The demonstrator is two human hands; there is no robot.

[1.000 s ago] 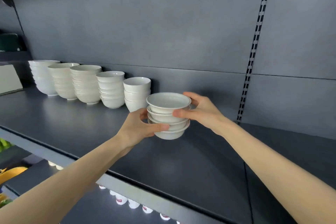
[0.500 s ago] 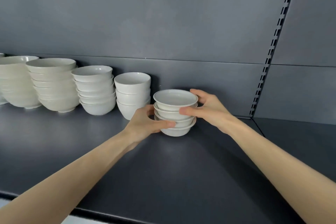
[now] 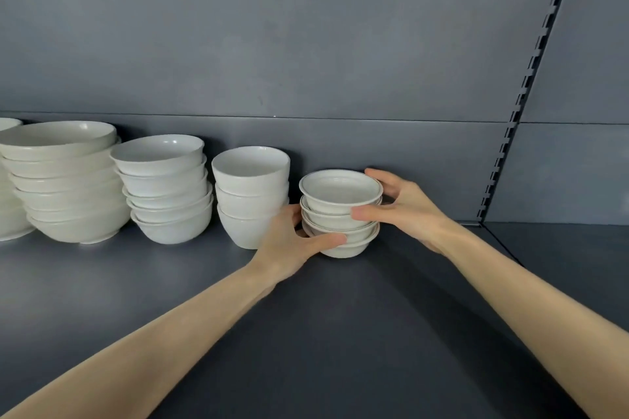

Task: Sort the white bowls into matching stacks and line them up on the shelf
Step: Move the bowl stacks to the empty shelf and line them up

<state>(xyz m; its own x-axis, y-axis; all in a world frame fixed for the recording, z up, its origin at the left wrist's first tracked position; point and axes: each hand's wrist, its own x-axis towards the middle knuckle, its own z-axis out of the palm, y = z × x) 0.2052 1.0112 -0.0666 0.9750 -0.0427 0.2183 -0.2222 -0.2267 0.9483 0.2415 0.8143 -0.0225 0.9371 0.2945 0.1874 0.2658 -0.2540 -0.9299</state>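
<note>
Bowl stack [image 3: 340, 190] lowered onto shelf [image 3: 340, 333], left hand [image 3: 289, 245] and right hand [image 3: 405, 207] gripping it.

no text, label or number is readable on the bowls [image 3: 340, 188] or shelf [image 3: 340, 333].

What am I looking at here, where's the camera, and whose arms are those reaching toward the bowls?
No machine here: a person wears one camera on the head, looking forward and down, so both arms reach in from below. The left grip and right grip, bare hands, hold a short stack of rimmed bowls from either side; it seems to stand on the dark shelf. To its left, in a row along the back panel, stand a stack of deep bowls, a medium stack and a wide stack.
</note>
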